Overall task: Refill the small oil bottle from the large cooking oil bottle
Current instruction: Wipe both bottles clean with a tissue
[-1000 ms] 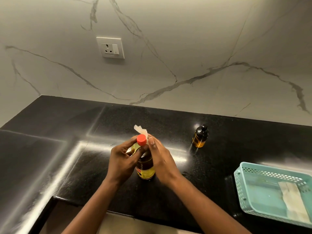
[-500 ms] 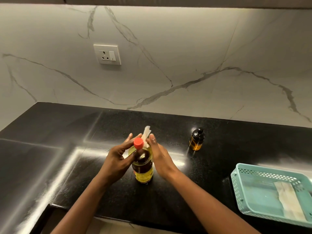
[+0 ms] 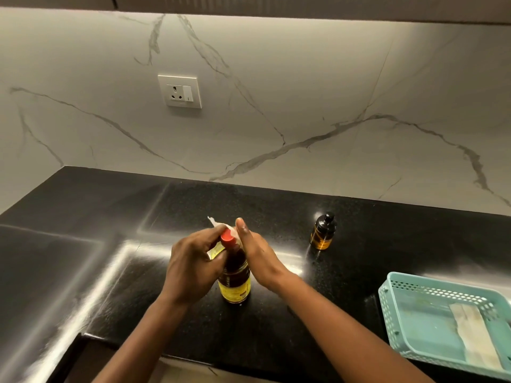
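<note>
Left fingers curling round big bottle neck; right fingers pinching tissue against it. Probably oily-slick and heavy: gripping the body is looking safer.

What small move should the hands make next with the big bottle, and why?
Probably twist the red cap off the big bottle. The cap is on, the left hand grips the neck, the right hand touches a tissue by the cap, and the small bottle stands apart, also capped.
</note>
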`<action>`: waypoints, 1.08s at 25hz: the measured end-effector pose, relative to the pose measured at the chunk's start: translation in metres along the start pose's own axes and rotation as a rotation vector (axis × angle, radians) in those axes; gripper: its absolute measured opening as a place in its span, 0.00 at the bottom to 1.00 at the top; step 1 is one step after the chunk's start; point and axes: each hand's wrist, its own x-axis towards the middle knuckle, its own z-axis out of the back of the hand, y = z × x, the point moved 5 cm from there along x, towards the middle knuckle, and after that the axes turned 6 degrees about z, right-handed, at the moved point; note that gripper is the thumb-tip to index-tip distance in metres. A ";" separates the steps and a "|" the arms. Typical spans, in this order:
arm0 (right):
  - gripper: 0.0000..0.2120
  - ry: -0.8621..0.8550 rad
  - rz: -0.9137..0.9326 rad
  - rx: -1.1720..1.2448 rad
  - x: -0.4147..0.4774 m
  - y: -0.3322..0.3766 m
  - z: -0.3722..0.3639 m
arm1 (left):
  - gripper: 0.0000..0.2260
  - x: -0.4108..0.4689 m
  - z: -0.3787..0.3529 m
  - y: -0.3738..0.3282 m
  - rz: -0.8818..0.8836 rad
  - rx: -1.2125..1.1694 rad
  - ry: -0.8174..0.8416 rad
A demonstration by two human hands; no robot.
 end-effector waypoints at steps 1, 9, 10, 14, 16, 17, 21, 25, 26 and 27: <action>0.35 0.021 -0.013 -0.002 0.005 -0.004 0.001 | 0.23 0.000 0.001 0.003 0.012 -0.018 0.005; 0.32 -0.040 0.005 0.147 -0.016 -0.015 0.012 | 0.26 -0.006 -0.005 0.012 0.065 -0.154 0.080; 0.31 -0.033 0.007 0.152 -0.014 -0.011 0.009 | 0.26 -0.005 -0.005 0.015 0.075 -0.149 0.084; 0.24 -0.051 -0.023 0.102 -0.027 -0.041 -0.009 | 0.20 -0.005 -0.007 0.012 0.030 -0.134 0.078; 0.24 -0.069 0.002 0.089 -0.047 -0.048 -0.017 | 0.18 -0.006 -0.009 0.010 0.018 -0.121 0.073; 0.25 -0.085 0.029 0.106 -0.053 -0.046 -0.021 | 0.18 -0.006 -0.009 0.010 0.016 -0.116 0.064; 0.26 -0.223 0.190 -0.024 -0.050 -0.038 -0.023 | 0.19 -0.006 -0.009 0.012 0.021 -0.138 0.051; 0.26 -0.427 0.188 -0.209 -0.065 -0.062 -0.022 | 0.18 -0.007 -0.009 0.012 0.023 -0.128 0.044; 0.26 -0.430 0.176 -0.230 -0.068 -0.066 -0.022 | 0.18 -0.007 -0.009 0.014 0.029 -0.133 0.036; 0.26 -0.423 0.159 -0.227 -0.069 -0.067 -0.021 | 0.18 -0.007 -0.009 0.015 0.039 -0.144 0.032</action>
